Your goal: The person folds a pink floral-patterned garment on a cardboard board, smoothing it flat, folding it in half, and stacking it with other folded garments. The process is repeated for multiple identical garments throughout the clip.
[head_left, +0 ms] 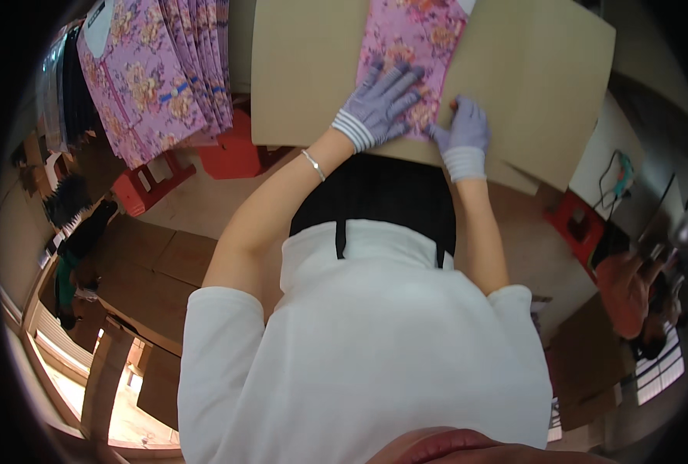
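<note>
1. While the pink, floral-printed, folded cloth garment [413,39] is lying on the pale-brown, flat-topped bench [529,77], its long axis is running away from the near edge, the far end leaning slightly right and passing out of view.
2. The lilac-knit-gloved left hand [383,100] is lying palm down, fingers spread wide, across the garment's near left part; it is resting on the cloth and gripping nothing.
3. The lilac-knit-gloved right hand [466,131] is hovering or resting just beside the near right corner, thumb toward the cloth, fingers partly bent. Whether it is pinching the edge: cannot tell.
4. Key relation: the garment is extending beneath and ahead of the left hand, and to the left and ahead of the right. The left is the nearer, already touching.
5. Off left, a layered stack of lilac-pink floral garments [154,77] is overhanging a red plastic stool-like support [236,147].
6. Containers: a large brown cardboard box [154,267] is standing behind, left; its contents are not showing.
</note>
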Tool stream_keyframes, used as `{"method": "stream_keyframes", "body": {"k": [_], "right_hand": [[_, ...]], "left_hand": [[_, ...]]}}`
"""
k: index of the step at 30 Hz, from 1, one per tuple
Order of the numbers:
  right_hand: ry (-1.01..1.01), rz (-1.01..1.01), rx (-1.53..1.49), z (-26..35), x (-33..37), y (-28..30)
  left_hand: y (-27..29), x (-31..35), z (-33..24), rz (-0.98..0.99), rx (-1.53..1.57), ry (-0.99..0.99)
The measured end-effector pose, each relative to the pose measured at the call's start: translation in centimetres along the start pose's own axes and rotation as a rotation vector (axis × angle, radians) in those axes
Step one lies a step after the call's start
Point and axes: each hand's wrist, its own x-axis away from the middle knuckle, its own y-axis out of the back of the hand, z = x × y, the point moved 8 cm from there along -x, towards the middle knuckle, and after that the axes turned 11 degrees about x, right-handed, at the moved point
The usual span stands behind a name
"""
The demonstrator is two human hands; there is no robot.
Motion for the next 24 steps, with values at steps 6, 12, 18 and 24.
{"method": "stream_keyframes", "body": {"k": [6,12,18,24], "right_hand": [[0.004,0.071,-0.067,0.0,0.3,-0.1],[0.025,0.15,-0.163,0.3,-0.6,-0.4],[0.01,0.129,-0.15,-0.1,0.2,-0.4],[-0.004,0.111,-0.101,-0.3,-0.4,0.0]], "left_hand": [[5.0,-9.1,5.9,-0.023,-0.034,-0.165],[12.0,-23.2,19.4,-0.288,-0.238,-0.059],[10.9,-18.2,13.5,-0.25,0.03,-0.051],[-0.8,1.6,-2.5,0.139,0.298,-0.064]]}}
